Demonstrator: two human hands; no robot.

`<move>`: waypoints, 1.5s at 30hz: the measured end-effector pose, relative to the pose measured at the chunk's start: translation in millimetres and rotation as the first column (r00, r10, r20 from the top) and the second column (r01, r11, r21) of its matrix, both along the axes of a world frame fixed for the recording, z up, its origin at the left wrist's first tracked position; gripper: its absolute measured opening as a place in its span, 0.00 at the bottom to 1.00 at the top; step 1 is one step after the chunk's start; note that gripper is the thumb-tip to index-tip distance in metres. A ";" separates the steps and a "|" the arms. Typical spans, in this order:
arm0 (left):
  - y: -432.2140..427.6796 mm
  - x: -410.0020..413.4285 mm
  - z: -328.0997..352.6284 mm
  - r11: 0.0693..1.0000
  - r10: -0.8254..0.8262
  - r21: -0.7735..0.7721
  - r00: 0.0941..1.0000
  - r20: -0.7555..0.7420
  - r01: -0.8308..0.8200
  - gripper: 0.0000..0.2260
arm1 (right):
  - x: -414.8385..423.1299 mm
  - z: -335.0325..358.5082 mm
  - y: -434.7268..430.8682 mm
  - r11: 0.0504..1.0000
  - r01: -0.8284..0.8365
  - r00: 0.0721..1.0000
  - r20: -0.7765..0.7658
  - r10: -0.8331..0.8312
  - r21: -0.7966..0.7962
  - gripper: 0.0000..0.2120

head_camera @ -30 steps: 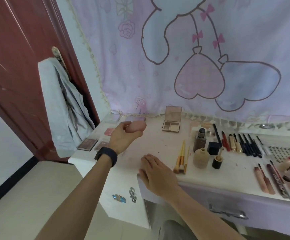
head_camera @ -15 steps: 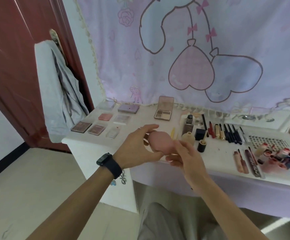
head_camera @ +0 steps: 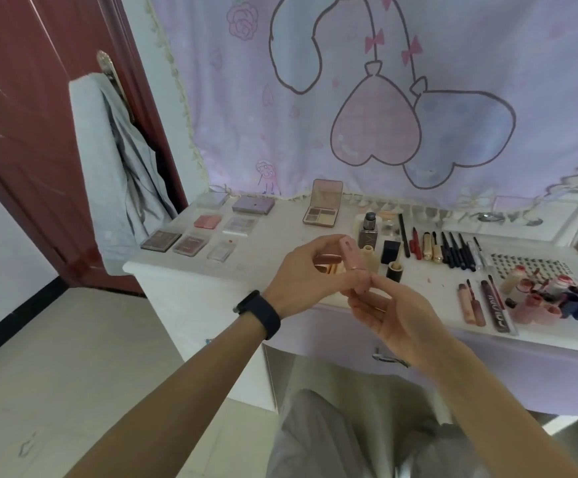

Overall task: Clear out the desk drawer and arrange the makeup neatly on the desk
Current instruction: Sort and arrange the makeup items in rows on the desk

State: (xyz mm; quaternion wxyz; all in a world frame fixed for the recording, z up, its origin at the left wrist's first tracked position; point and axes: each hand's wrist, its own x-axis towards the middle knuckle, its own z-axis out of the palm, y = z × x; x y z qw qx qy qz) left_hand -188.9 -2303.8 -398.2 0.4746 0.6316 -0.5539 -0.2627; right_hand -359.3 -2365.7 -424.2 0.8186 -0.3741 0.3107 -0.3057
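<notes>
Above the front edge of the surface (head_camera: 266, 250), a pink compact (head_camera: 353, 262) held between both hands, clear of the top. Left hand (head_camera: 310, 274) in a narrow grip, thumb and fingers closed on the compact's upper part; right hand (head_camera: 389, 310) with fingertips pinching its lower end from below. Long axis near upright, tipped slightly, running from the right hand's fingertips up past the left hand's. Both hands touching it, so neither the nearer; bare space on the surface lies just ahead and to the left, between the palettes (head_camera: 191, 243) and the open eyeshadow case (head_camera: 323, 208), brushes and bottles (head_camera: 368, 232) to the right.

Compared with half a second back: then a rounder pink face showing and cupped mostly in the left hand, right hand only arriving; now turned edge-on and shared by both. A second back, left hand alone with it out over the surface, right hand flat near the edge. Drawer (head_camera: 389, 357) below looks closed. Likely next: setting it down in a row.
</notes>
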 end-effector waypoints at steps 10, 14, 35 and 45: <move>10.7 -10.7 18.3 0.986 -0.166 0.029 0.982 0.085 0.164 0.33 | -15.8 18.9 -11.3 0.918 -0.074 0.981 -0.193 -0.003 -0.390 0.32; 12.7 -15.4 21.9 0.978 -0.207 0.027 0.977 -0.055 0.209 0.29 | -19.3 19.5 -10.2 0.881 -0.026 0.983 -0.171 -0.062 -0.472 0.30; 17.2 -16.9 20.0 0.972 -0.142 0.110 0.891 -0.432 0.208 0.22 | -21.2 8.0 5.2 0.529 -0.105 0.944 -0.252 -0.212 -0.842 0.17; 19.9 -25.7 11.7 1.000 0.003 0.024 0.820 -0.573 0.013 0.20 | -10.2 5.9 15.2 0.313 -0.123 0.880 -0.249 -0.403 -0.942 0.20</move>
